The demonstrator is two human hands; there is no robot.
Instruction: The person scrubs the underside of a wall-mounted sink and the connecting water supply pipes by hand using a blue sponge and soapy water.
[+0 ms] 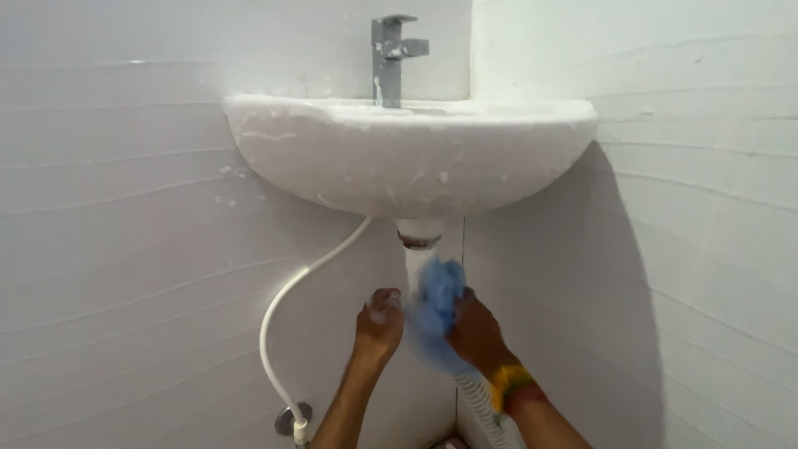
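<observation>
Blue cloth [436,308], blurred, in clenched right hand [475,333] over half-hidden drainpipe [416,262]; left hand [378,324] loosely curled alongside.

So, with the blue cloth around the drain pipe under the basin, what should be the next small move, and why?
Probably slide the blue cloth up the white drain pipe toward the basin. The right hand presses the cloth around the pipe's middle, the left hand steadies beside it, and the stretch above looks uncovered.
</observation>
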